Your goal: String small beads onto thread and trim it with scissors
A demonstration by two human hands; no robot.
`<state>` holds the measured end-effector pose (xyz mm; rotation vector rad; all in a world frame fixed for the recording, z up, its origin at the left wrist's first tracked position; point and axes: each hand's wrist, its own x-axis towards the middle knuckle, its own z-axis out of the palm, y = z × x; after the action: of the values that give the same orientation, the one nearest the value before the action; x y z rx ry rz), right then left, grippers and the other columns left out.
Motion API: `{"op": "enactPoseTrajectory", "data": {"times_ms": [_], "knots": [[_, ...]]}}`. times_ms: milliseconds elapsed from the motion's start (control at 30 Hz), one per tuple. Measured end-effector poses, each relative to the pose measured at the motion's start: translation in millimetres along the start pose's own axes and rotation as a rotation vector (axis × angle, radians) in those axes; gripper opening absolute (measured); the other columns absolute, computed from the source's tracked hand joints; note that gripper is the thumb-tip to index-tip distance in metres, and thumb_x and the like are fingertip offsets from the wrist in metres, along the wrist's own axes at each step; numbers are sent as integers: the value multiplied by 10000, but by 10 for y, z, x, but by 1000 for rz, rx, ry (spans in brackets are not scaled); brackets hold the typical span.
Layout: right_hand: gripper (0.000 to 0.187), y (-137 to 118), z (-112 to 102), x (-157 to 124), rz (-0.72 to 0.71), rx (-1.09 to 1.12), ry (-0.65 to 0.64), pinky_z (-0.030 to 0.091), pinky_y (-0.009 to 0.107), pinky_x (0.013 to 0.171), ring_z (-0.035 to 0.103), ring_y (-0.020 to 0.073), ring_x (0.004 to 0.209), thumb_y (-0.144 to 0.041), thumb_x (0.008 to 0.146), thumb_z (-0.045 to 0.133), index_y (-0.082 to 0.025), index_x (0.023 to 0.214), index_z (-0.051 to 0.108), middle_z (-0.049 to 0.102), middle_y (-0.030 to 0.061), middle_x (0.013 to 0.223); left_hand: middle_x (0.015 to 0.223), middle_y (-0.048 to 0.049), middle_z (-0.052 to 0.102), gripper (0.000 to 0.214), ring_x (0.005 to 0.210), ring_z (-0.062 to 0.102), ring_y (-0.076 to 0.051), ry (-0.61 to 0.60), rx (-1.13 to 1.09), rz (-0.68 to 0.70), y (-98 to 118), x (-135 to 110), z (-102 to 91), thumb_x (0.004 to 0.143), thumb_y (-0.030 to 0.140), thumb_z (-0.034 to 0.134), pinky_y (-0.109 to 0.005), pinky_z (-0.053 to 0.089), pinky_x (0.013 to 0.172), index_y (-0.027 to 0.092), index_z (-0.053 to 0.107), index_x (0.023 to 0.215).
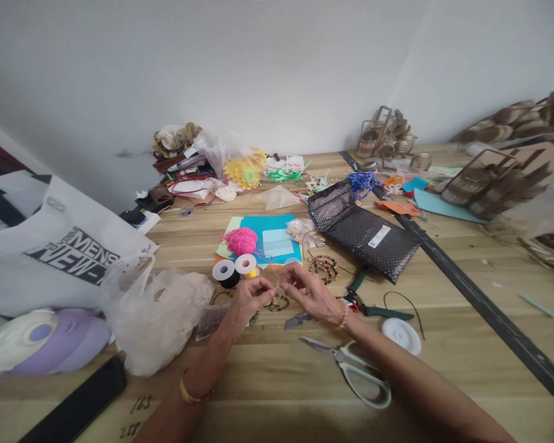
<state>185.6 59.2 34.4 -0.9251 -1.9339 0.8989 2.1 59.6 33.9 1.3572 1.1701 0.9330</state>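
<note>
My left hand (253, 298) and my right hand (313, 291) meet over the middle of the wooden table, fingertips pinched close together. Between them runs a thin light cord (276, 271), and each hand appears to grip part of it. Just below the fingertips is a beaded bracelet (279, 303); whether it hangs from the cord or lies on the table I cannot tell. More colourful beaded strands (324, 269) lie beyond my right hand. Close to my left hand stand a black thread spool (226, 274) and a yellow thread spool (246, 266), with pink yarn (240, 240) behind.
White-handled scissors (357, 369) lie below my right forearm, near green-handled pliers (364, 301) and a white spool (401, 336). A black bubble mailer (367, 231) lies behind. Left are a plastic bag (159, 320) and a black phone (80, 400). Small baskets (477, 178) stand right.
</note>
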Motion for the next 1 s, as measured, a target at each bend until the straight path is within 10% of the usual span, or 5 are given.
{"op": "enactPoseTrajectory", "data": {"times_ms": [200,1000], "knots": [[137,12,0,-8,-97,-92,181,445,233,558,525,115,655,-238,881,524,-169,999,525,539,76,959,541,22,569,203,490,485,-74,56,-55,-7,-56,19,1,596,289,739,-197,390,494,136,607,620],[140,73,142,-45,-124,-155,110,453,241,587,568,137,633,-281,919,497,-179,868,577,628,28,734,645,-36,652,79,615,592,-131,63,79,109,-7,-36,53,643,200,662,-238,500,617,140,615,621]]}}
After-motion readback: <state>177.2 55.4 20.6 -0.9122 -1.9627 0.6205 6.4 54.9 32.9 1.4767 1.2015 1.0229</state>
